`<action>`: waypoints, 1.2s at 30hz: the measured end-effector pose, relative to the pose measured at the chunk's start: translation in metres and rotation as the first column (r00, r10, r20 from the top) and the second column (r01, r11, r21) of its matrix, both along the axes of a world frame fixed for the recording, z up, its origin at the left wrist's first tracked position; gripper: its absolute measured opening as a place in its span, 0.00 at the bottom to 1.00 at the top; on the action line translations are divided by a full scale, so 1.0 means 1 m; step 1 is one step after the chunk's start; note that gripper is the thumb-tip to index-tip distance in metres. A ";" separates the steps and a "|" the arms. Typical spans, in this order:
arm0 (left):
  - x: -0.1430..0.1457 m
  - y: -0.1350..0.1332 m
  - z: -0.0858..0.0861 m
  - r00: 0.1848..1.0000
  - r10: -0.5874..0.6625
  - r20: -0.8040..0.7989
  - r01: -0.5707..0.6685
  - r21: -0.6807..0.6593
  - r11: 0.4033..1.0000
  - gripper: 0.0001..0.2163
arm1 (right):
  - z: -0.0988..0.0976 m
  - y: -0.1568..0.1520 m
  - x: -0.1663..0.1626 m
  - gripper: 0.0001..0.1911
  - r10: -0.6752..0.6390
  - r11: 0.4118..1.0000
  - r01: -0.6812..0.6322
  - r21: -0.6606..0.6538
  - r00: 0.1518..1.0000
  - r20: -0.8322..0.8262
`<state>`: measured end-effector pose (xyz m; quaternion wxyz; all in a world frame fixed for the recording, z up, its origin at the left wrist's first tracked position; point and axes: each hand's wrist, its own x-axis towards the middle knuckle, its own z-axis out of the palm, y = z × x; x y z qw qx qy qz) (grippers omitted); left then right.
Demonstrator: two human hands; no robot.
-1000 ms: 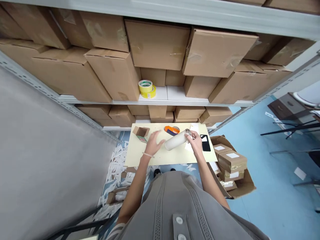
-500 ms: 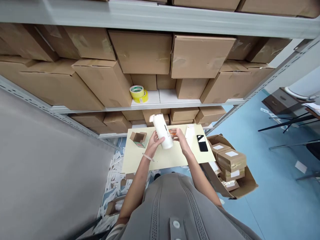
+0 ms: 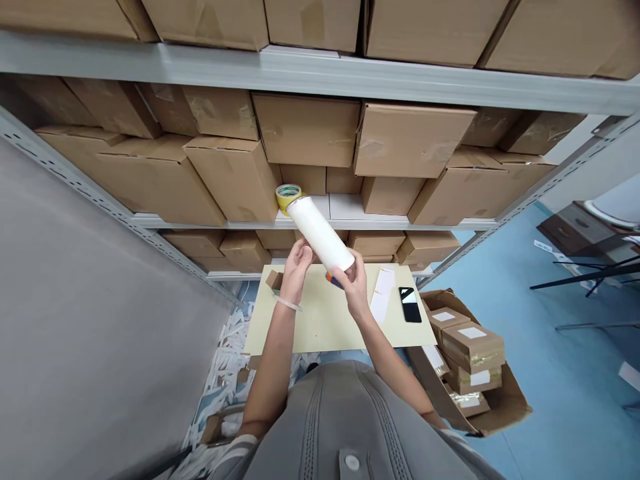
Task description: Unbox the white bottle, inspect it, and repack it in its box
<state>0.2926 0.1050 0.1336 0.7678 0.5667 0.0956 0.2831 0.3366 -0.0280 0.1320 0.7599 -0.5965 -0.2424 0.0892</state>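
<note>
A white cylindrical bottle [image 3: 320, 232] is held tilted above the table, its base toward the lower right and its top end toward the upper left. My right hand [image 3: 353, 283] grips it near the base. My left hand [image 3: 296, 267] is closed against its lower left side, with some fingertips hidden behind it. Below the right hand, a small orange and blue thing [image 3: 334, 279] lies on the pale yellow table [image 3: 320, 327], mostly covered. Behind my left hand is a small brown carton [image 3: 274, 280], partly hidden.
A phone [image 3: 410, 305] and white paper strips [image 3: 383, 293] lie on the table's right side. Yellow tape rolls [image 3: 287, 195] sit on the shelf, among cardboard boxes [image 3: 415, 141]. A large carton of packed parcels [image 3: 505, 393] stands at right; paper scraps [image 3: 233, 347] cover the floor at left.
The bottle has been raised and turned, tilting further over. My right hand has come onto its base, and my left hand has moved up its side. The view has shifted upward.
</note>
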 end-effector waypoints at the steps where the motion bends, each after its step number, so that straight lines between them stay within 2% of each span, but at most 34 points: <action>1: 0.000 -0.003 0.003 0.999 0.047 0.003 -0.047 -0.005 0.999 0.23 | 0.001 0.002 0.000 0.31 -0.080 0.995 0.086 -0.052 0.990 0.114; 3: 0.000 -0.008 0.009 0.998 0.059 0.013 -0.058 -0.047 0.997 0.22 | 0.001 0.006 -0.002 0.33 -0.176 0.958 0.239 -0.157 0.926 0.335; 6: 0.000 -0.013 0.017 0.999 -0.035 0.025 0.038 -0.178 0.983 0.23 | -0.003 0.009 -0.004 0.28 -0.177 0.889 0.378 -0.259 0.804 0.568; 9: -0.001 -0.011 0.021 0.995 -0.099 0.012 0.099 -0.243 0.965 0.22 | -0.008 0.006 -0.004 0.24 -0.137 0.866 0.417 -0.275 0.727 0.673; 11: -0.002 -0.007 0.020 0.994 -0.113 0.014 0.113 -0.235 0.965 0.21 | -0.008 0.002 -0.003 0.25 -0.121 0.891 0.379 -0.252 0.731 0.672; 13: -0.002 -0.003 0.016 0.995 -0.092 0.043 0.099 -0.216 0.971 0.20 | -0.005 -0.001 -0.003 0.32 -0.111 0.945 0.268 -0.190 0.805 0.582; 15: -0.002 0.001 0.012 0.994 -0.066 0.085 0.081 -0.193 0.978 0.19 | 0.001 -0.004 -0.003 0.38 -0.052 0.991 0.092 -0.095 0.930 0.363; 17: -0.003 0.003 0.009 0.991 -0.073 0.115 0.092 -0.174 0.980 0.21 | 0.006 -0.006 -0.003 0.34 0.135 0.991 -0.136 0.012 0.989 0.058; 18: -0.003 0.004 0.009 0.989 -0.092 0.120 0.112 -0.170 0.979 0.23 | 0.009 -0.006 -0.003 0.32 0.260 0.965 -0.255 0.070 0.962 -0.083; 20: -0.005 0.005 0.010 0.982 -0.152 0.114 0.170 -0.164 0.972 0.26 | 0.014 -0.006 -0.004 0.31 0.461 0.886 -0.425 0.183 0.846 -0.268; 22: -0.007 0.005 0.013 0.971 -0.214 0.104 0.228 -0.149 0.962 0.30 | 0.017 -0.006 -0.004 0.28 0.534 0.844 -0.467 0.266 0.779 -0.329; 25: -0.007 0.005 0.019 0.974 -0.209 0.090 0.217 -0.089 0.972 0.29 | 0.017 -0.006 -0.005 0.27 0.444 0.886 -0.363 0.287 0.842 -0.306; 28: -0.007 0.003 0.023 0.998 -0.044 0.034 0.044 -0.005 0.999 0.27 | 0.013 -0.003 -0.005 0.31 0.250 0.954 -0.203 0.222 0.945 -0.211; 30: -0.008 0.000 0.025 0.995 0.096 -0.008 -0.096 0.044 0.994 0.27 | 0.009 0.000 -0.005 0.34 0.140 0.976 -0.115 0.182 0.982 -0.125; 33: -0.010 -0.006 0.026 0.981 0.189 -0.042 -0.186 0.071 0.980 0.26 | 0.002 0.005 -0.004 0.34 0.003 0.993 -0.007 0.116 0.999 0.033; 36: -0.011 -0.011 0.026 0.986 0.143 -0.090 -0.137 0.066 0.988 0.24 | -0.005 0.008 -0.005 0.32 -0.143 0.989 0.150 -0.008 0.960 0.241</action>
